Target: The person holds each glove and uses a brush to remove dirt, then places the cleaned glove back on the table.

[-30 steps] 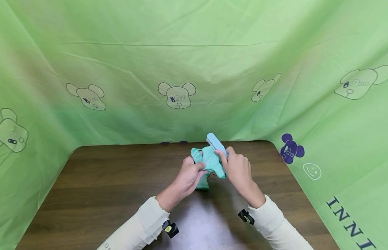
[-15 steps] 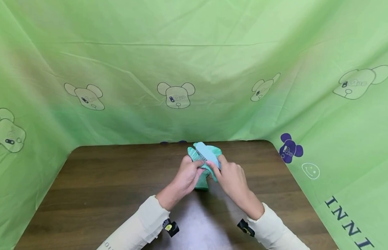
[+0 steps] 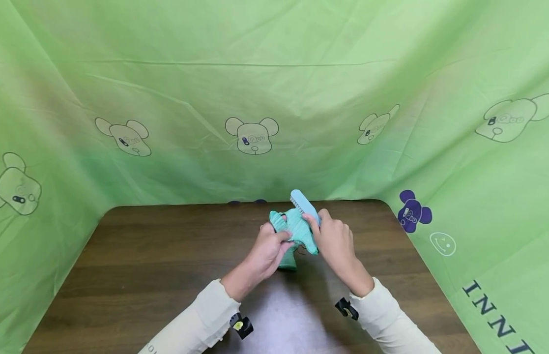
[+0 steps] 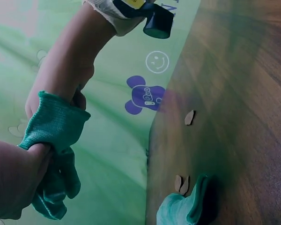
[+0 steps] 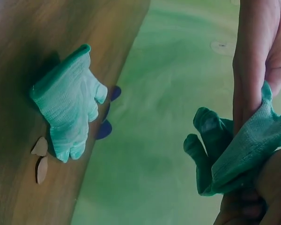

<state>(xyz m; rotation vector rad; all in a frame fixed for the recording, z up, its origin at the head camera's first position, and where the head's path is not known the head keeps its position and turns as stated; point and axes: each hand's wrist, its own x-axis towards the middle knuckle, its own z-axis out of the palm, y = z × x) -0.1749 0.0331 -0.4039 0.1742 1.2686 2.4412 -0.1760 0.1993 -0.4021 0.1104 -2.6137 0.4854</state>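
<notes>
My left hand point(image 3: 265, 248) pinches a green knit glove point(image 3: 298, 227) above the table, its thumb on top of the cloth. In the right wrist view the held glove point(image 5: 246, 157) hangs with loose fingers. My right hand point(image 3: 336, 243) grips a light blue brush point(image 3: 305, 203), its bristles turned toward the glove's upper right edge. Whether the bristles touch the cloth, I cannot tell. A second green glove point(image 5: 70, 105) lies on the table beneath; in the head view only its cuff point(image 3: 288, 260) shows. Neither wrist view shows the brush.
Small brown leaf-shaped pieces point(image 5: 41, 169) lie on the tabletop beside the second glove, and another brown piece point(image 4: 190, 117) sits farther off. The dark wooden table point(image 3: 159, 260) ends at a green curtain point(image 3: 190, 167) printed with bear heads, which encloses its back and sides.
Half a second ago the brush lay over the glove, farther left and lower. It has since swung back up and right with my right hand. My left hand stays about where it was.
</notes>
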